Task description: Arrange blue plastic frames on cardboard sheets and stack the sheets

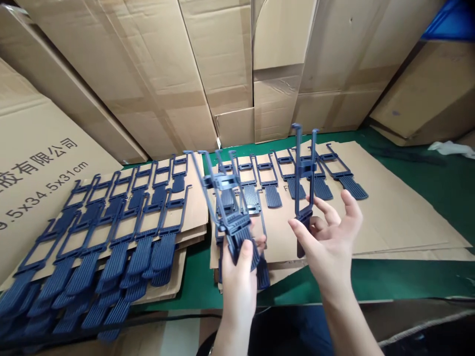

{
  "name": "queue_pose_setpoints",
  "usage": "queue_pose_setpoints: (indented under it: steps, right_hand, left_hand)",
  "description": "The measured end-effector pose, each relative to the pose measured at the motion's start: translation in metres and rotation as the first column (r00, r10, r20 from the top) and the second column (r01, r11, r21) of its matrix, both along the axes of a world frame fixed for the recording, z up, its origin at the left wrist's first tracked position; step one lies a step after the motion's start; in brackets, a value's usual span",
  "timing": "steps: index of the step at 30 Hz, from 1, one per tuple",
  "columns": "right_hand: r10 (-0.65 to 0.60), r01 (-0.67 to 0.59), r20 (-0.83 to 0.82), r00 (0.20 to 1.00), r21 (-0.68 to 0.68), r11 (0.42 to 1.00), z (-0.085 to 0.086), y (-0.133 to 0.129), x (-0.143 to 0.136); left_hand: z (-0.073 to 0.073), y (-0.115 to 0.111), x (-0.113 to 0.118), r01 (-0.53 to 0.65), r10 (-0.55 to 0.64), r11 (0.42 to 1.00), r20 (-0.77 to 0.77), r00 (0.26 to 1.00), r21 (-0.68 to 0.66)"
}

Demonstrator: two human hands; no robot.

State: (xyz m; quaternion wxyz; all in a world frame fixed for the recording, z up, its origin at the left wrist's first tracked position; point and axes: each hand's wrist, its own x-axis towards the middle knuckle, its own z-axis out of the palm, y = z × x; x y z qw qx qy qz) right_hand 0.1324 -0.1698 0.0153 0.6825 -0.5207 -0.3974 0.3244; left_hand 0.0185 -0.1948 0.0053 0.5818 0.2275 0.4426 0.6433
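Observation:
Several dark blue plastic frames, each with a ribbed paddle, are gripped in my left hand point(239, 267) near the middle, their long arms pointing up and to the left. To the right, my right hand point(330, 242) pinches one more blue frame point(305, 170) by its lower end between thumb and fingers, and it stands upright above the cardboard. Behind both hands, a row of similar frames point(272, 195) lies on a cardboard sheet point(386, 217). More frames point(115, 267) lie in overlapping rows on a cardboard stack at the left.
The table top is green point(426, 282). Large cardboard boxes point(148, 64) stand along its back, with a printed carton point(33, 163) at the left. A white crumpled item point(451, 148) lies at the far right, below a blue object point(452, 22).

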Motion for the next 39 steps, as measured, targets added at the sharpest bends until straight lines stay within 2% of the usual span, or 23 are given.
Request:
queue_pose_setpoints:
  steps: [3, 5, 11, 15, 22, 25, 29, 31, 35, 39]
  right_hand:
    - [-0.061, 0.060, 0.121, 0.991, 0.014, 0.998, -0.008, 0.000, -0.001]
    - [-0.066, 0.067, 0.171, 0.983, 0.001, 0.998, -0.015, 0.000, -0.002]
    - [-0.031, 0.042, 0.327, 0.945, -0.027, 0.999, -0.032, 0.004, -0.002]
    - [0.001, 0.021, 0.332, 0.943, -0.061, 0.998, -0.034, 0.004, 0.002]
    - [0.049, 0.034, 0.469, 0.882, -0.167, 0.985, -0.039, -0.020, 0.009]
    - [0.119, 0.029, 0.575, 0.809, -0.242, 0.970, -0.038, -0.026, 0.012]
    - [0.274, 0.038, 0.702, 0.658, -0.394, 0.918, -0.031, -0.024, 0.013]
    - [0.292, 0.026, 0.746, 0.599, -0.382, 0.924, -0.028, -0.023, 0.011]
    - [0.252, 0.020, 0.823, 0.509, -0.304, 0.953, -0.026, -0.022, 0.008]
    - [0.266, 0.031, 0.845, 0.463, -0.316, 0.948, -0.023, -0.023, 0.009]
  left_hand:
    - [0.000, 0.000, -0.008, -0.135, 0.135, 0.990, 0.008, 0.991, 0.038]
    - [-0.001, 0.001, -0.011, -0.161, 0.160, 0.986, 0.016, 0.987, 0.045]
    - [-0.004, 0.003, -0.011, -0.132, 0.133, 0.991, -0.007, 0.991, 0.015]
    - [-0.005, 0.003, -0.011, -0.130, 0.130, 0.992, -0.006, 0.992, 0.006]
    - [-0.003, 0.007, -0.017, -0.133, 0.135, 0.990, -0.050, 0.990, 0.037]
    - [-0.004, 0.008, -0.018, -0.137, 0.139, 0.990, -0.070, 0.988, 0.037]
    - [-0.007, 0.007, -0.020, -0.133, 0.134, 0.991, -0.058, 0.989, 0.025]
    - [-0.008, 0.006, -0.021, -0.141, 0.141, 0.990, -0.051, 0.989, 0.013]
    - [-0.007, 0.004, -0.024, -0.142, 0.142, 0.990, -0.042, 0.989, 0.005]
    - [-0.005, 0.002, -0.030, -0.146, 0.147, 0.989, -0.040, 0.988, 0.020]
